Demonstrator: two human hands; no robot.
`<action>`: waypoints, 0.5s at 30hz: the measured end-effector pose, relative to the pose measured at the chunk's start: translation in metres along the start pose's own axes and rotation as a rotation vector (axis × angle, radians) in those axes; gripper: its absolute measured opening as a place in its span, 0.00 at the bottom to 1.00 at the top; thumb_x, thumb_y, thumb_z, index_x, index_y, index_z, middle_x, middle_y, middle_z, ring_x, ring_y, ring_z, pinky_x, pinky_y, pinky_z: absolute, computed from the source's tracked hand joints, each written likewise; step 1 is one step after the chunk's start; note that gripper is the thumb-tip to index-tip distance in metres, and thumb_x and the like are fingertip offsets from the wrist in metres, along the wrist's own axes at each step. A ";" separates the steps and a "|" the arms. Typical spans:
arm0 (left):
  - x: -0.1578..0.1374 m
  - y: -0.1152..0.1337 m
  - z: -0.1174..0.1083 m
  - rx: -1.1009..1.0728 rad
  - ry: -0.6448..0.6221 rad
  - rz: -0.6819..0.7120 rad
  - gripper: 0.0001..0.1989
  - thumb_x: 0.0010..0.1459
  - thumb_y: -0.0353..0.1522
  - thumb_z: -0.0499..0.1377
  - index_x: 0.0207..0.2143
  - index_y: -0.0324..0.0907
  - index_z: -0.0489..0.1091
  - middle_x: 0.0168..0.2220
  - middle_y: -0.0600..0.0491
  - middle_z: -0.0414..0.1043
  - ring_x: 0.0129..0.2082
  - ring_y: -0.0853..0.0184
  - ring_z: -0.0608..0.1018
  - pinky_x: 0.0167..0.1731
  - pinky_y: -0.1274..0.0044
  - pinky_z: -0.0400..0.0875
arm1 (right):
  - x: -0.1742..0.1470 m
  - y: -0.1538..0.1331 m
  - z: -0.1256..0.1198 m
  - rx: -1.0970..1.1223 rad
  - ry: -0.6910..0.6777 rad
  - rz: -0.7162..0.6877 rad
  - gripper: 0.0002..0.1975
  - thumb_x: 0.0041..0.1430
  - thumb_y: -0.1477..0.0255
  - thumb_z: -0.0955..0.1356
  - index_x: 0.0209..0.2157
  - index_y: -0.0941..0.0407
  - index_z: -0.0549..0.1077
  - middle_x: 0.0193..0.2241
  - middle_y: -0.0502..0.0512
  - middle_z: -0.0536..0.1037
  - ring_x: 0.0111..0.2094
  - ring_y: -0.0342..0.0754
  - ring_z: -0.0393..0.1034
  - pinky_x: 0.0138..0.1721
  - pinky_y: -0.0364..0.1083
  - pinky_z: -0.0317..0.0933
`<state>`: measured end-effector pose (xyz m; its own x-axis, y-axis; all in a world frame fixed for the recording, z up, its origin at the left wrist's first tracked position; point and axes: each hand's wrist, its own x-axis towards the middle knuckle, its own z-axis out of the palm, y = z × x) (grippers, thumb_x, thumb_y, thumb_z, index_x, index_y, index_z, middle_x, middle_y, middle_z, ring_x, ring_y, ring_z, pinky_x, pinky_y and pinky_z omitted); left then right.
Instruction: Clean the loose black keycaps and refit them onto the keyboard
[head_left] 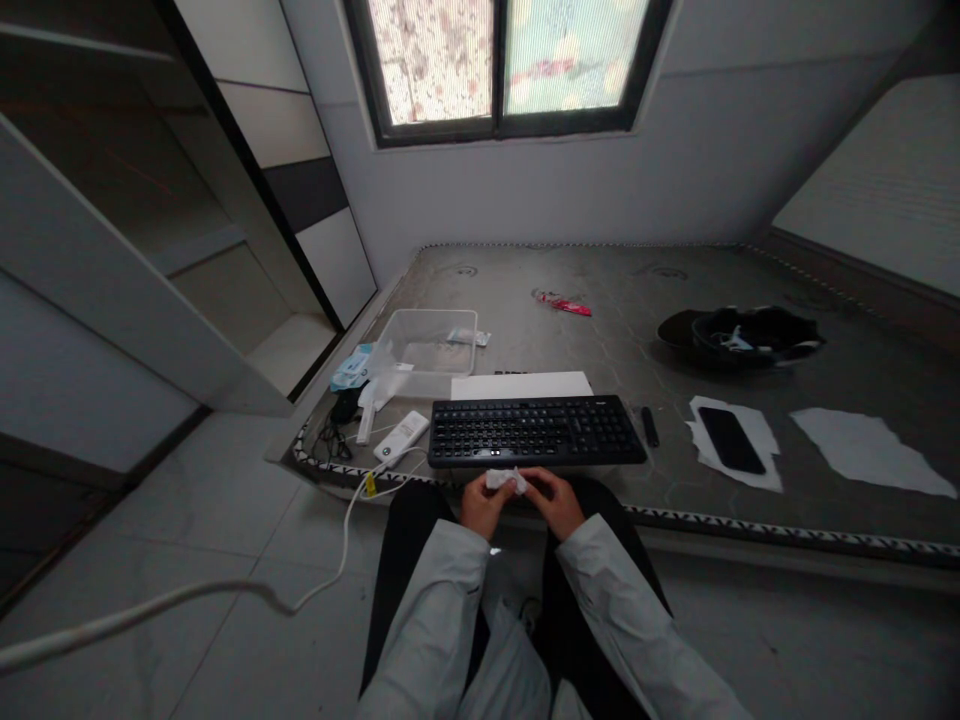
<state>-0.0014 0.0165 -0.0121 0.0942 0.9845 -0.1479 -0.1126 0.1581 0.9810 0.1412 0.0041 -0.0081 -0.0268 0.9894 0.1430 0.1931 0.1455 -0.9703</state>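
Between my two hands is a small, folded white tissue or wipe (501,479), held just in front of the keyboard's near edge. My left hand (481,507) pinches its left part, with the thumb on top. The fingertips of my right hand (556,503) close on its right end. Right beyond them a black keyboard (529,432) lies flat, its near edge close to my fingers. A white sheet or box (521,385) shows partly behind the keyboard. To the keyboard's right is a small black stick-shaped item (649,427).
On the left are a clear plastic bin (424,383), a white power strip (402,437) with its cable (345,530), and a blue packet (351,368). A phone (731,440) lies on white paper, beside another paper sheet (874,450). Farther back are a black cap (739,335) and red wrapper (564,303).
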 end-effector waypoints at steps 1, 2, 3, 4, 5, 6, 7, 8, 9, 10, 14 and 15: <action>0.000 0.001 0.000 -0.005 0.000 0.002 0.17 0.41 0.38 0.64 0.33 0.35 0.74 0.32 0.47 0.77 0.32 0.62 0.76 0.35 0.74 0.70 | 0.000 -0.001 0.000 -0.003 0.004 -0.009 0.14 0.51 0.62 0.65 0.35 0.56 0.74 0.34 0.56 0.76 0.36 0.51 0.70 0.38 0.48 0.64; 0.000 0.001 0.000 -0.007 0.000 0.006 0.17 0.41 0.38 0.64 0.33 0.35 0.74 0.32 0.46 0.77 0.32 0.62 0.76 0.35 0.74 0.70 | 0.000 -0.001 -0.001 -0.010 0.007 -0.019 0.13 0.51 0.62 0.66 0.35 0.56 0.74 0.34 0.56 0.76 0.36 0.51 0.70 0.38 0.48 0.64; 0.000 0.001 -0.001 -0.005 -0.003 0.011 0.17 0.41 0.38 0.64 0.32 0.35 0.74 0.32 0.46 0.77 0.33 0.62 0.77 0.36 0.73 0.69 | 0.000 -0.002 -0.001 -0.019 0.009 -0.029 0.13 0.51 0.63 0.66 0.35 0.55 0.74 0.34 0.56 0.76 0.36 0.51 0.70 0.38 0.48 0.64; 0.000 0.001 -0.001 0.002 -0.007 0.016 0.17 0.41 0.38 0.64 0.32 0.35 0.75 0.32 0.46 0.77 0.33 0.62 0.77 0.36 0.73 0.69 | 0.000 -0.003 -0.002 -0.028 0.010 -0.036 0.13 0.51 0.63 0.66 0.34 0.55 0.74 0.34 0.55 0.76 0.36 0.50 0.69 0.38 0.48 0.63; 0.000 0.000 -0.002 0.014 -0.008 0.020 0.16 0.42 0.38 0.63 0.32 0.35 0.75 0.32 0.46 0.77 0.33 0.62 0.77 0.37 0.73 0.69 | 0.000 -0.003 -0.002 -0.036 0.007 -0.038 0.12 0.51 0.63 0.66 0.34 0.55 0.74 0.33 0.55 0.76 0.36 0.50 0.69 0.38 0.47 0.63; 0.000 0.000 -0.002 0.031 -0.006 0.025 0.16 0.42 0.38 0.63 0.32 0.35 0.75 0.31 0.47 0.77 0.32 0.61 0.77 0.36 0.73 0.69 | 0.000 -0.004 -0.002 -0.042 0.004 -0.038 0.12 0.51 0.64 0.65 0.35 0.55 0.74 0.33 0.55 0.76 0.36 0.50 0.69 0.38 0.47 0.63; 0.000 -0.001 -0.003 0.049 -0.005 0.029 0.16 0.43 0.38 0.63 0.31 0.35 0.75 0.31 0.47 0.77 0.32 0.61 0.77 0.36 0.73 0.69 | -0.001 -0.004 -0.002 -0.047 0.002 -0.036 0.12 0.51 0.64 0.65 0.35 0.55 0.74 0.33 0.55 0.76 0.35 0.49 0.69 0.37 0.47 0.63; 0.000 -0.001 -0.003 0.063 -0.008 0.033 0.15 0.43 0.38 0.62 0.31 0.35 0.76 0.31 0.47 0.77 0.32 0.61 0.77 0.37 0.73 0.69 | -0.001 -0.004 -0.001 -0.050 0.001 -0.032 0.12 0.51 0.65 0.65 0.35 0.55 0.74 0.33 0.55 0.76 0.34 0.49 0.69 0.37 0.46 0.63; 0.000 -0.001 -0.003 0.071 -0.013 0.034 0.15 0.44 0.38 0.62 0.32 0.35 0.76 0.31 0.47 0.77 0.32 0.62 0.77 0.36 0.73 0.69 | -0.001 -0.004 -0.001 -0.054 0.003 -0.028 0.11 0.51 0.65 0.65 0.35 0.55 0.73 0.33 0.54 0.76 0.34 0.49 0.69 0.36 0.46 0.63; 0.000 -0.001 -0.003 0.072 -0.021 0.032 0.15 0.45 0.38 0.61 0.32 0.35 0.76 0.30 0.48 0.77 0.32 0.62 0.77 0.36 0.73 0.69 | -0.001 -0.004 -0.001 -0.058 0.008 -0.025 0.11 0.51 0.66 0.66 0.35 0.56 0.73 0.32 0.54 0.75 0.33 0.48 0.69 0.35 0.46 0.63; 0.001 -0.003 -0.001 0.031 -0.064 0.006 0.16 0.46 0.39 0.60 0.34 0.36 0.75 0.30 0.49 0.77 0.30 0.63 0.76 0.32 0.75 0.69 | -0.001 -0.003 0.001 -0.070 0.034 -0.010 0.10 0.50 0.66 0.66 0.33 0.56 0.73 0.31 0.54 0.75 0.32 0.48 0.68 0.34 0.45 0.63; 0.001 -0.003 -0.001 0.022 -0.064 0.000 0.16 0.46 0.39 0.60 0.34 0.36 0.75 0.30 0.49 0.77 0.30 0.63 0.76 0.31 0.75 0.69 | -0.001 -0.003 0.001 -0.072 0.038 -0.007 0.11 0.50 0.65 0.66 0.33 0.56 0.73 0.30 0.54 0.75 0.31 0.48 0.68 0.33 0.45 0.63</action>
<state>-0.0022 0.0174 -0.0158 0.1572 0.9775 -0.1407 -0.0910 0.1562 0.9835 0.1395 0.0031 -0.0054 0.0089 0.9874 0.1582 0.2631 0.1504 -0.9530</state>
